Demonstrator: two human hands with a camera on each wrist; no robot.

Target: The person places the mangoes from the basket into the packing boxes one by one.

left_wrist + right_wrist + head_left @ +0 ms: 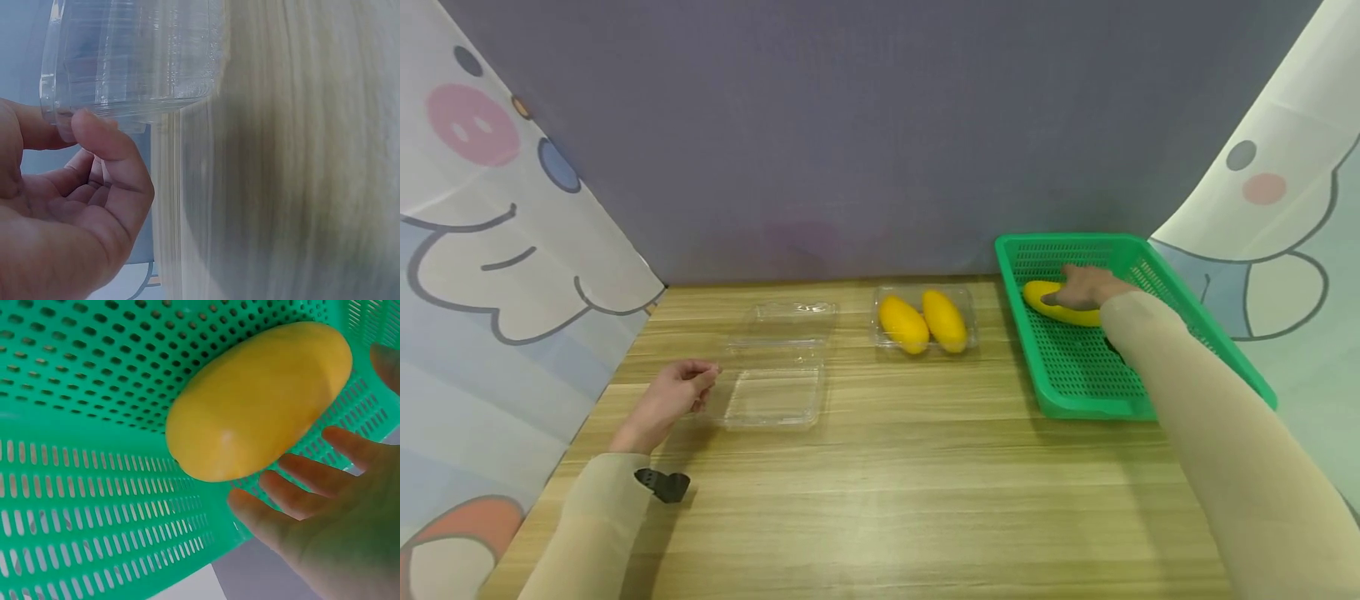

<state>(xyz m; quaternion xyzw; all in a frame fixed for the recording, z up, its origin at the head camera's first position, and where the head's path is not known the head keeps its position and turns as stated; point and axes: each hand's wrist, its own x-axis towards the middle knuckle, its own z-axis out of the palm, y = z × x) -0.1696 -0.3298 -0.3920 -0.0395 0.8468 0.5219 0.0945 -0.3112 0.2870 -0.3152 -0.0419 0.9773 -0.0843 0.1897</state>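
My left hand [677, 396] is at the left edge of an open, clear plastic clamshell box [775, 398]. In the left wrist view, thumb and a finger pinch the rim of that box [144, 56]. My right hand [1084, 288] reaches into a green basket [1043, 392], over a yellow mango [1051, 310]. The right wrist view shows the mango [259, 403] against the perforated basket wall, with the right hand's fingers spread and fairly straight beside it. Whether the fingertips touch it I cannot tell.
A second clear box [972, 327] with two yellow mangoes [904, 324] stands between the open box and the basket, near the back of the wooden table [910, 483]. A grey partition [850, 142] rises behind, and printed cloths hang on both sides.
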